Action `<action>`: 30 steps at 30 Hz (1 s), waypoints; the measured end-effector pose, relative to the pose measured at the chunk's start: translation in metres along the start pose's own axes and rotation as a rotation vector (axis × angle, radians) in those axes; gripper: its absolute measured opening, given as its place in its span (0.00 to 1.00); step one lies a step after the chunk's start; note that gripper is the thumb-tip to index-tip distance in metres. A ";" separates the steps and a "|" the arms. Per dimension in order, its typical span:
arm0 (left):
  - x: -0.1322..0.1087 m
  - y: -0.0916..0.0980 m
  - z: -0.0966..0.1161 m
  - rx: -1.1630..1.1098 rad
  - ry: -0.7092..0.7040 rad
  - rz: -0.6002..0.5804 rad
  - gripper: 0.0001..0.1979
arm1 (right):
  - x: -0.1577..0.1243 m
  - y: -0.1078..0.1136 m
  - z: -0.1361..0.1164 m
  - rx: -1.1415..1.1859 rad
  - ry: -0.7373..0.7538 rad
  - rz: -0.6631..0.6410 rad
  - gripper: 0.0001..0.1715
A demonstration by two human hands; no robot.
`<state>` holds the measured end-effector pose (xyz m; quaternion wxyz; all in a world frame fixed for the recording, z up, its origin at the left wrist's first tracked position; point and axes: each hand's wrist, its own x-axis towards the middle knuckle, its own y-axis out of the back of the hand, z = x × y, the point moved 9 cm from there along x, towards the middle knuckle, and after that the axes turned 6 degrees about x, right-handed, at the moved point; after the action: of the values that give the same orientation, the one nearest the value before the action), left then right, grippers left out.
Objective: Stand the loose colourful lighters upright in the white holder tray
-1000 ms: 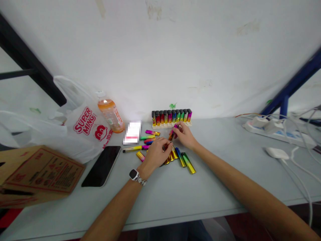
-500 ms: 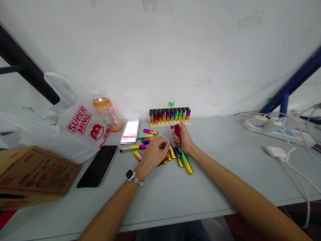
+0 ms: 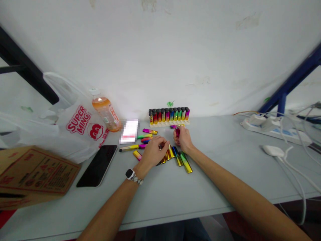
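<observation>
My right hand [image 3: 182, 139] is closed around a magenta lighter [image 3: 177, 131], held upright just in front of a cream tray [image 3: 169, 123] that carries a row of colourful lighters with black caps. My left hand [image 3: 153, 152], with a watch on its wrist, rests curled over a pile of loose rainbow-coloured lighters [image 3: 178, 157] and pinches a small dark part I cannot make out. More loose lighters [image 3: 145, 136] lie to the left of the pile.
A black phone [image 3: 97, 165] lies face up at the left, beside a cardboard box [image 3: 32, 174], a white plastic bag [image 3: 75, 125] and an orange drink bottle [image 3: 105, 113]. A power strip [image 3: 273, 130] with white cables and an adapter [image 3: 272, 150] sits at the right.
My right hand turned the magenta lighter from tilted to upright and drew it slightly toward me. The left hand stayed over the pile. The view shifted a little.
</observation>
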<state>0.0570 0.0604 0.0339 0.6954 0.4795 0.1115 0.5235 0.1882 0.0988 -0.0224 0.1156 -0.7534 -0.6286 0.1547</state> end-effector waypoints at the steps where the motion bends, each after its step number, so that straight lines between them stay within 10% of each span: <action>1: 0.000 0.000 0.000 0.000 0.000 0.000 0.14 | 0.001 -0.001 0.001 0.006 -0.005 -0.020 0.27; 7: 0.001 0.000 0.000 -0.011 -0.010 0.002 0.14 | 0.000 -0.010 -0.013 0.030 0.139 -0.160 0.26; 30: 0.000 0.000 -0.001 -0.020 -0.006 0.004 0.14 | -0.016 -0.004 -0.027 -0.344 0.409 0.028 0.09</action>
<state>0.0566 0.0605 0.0331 0.6996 0.4741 0.1032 0.5246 0.1923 0.0843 0.0055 0.1084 -0.7863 -0.5985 -0.1082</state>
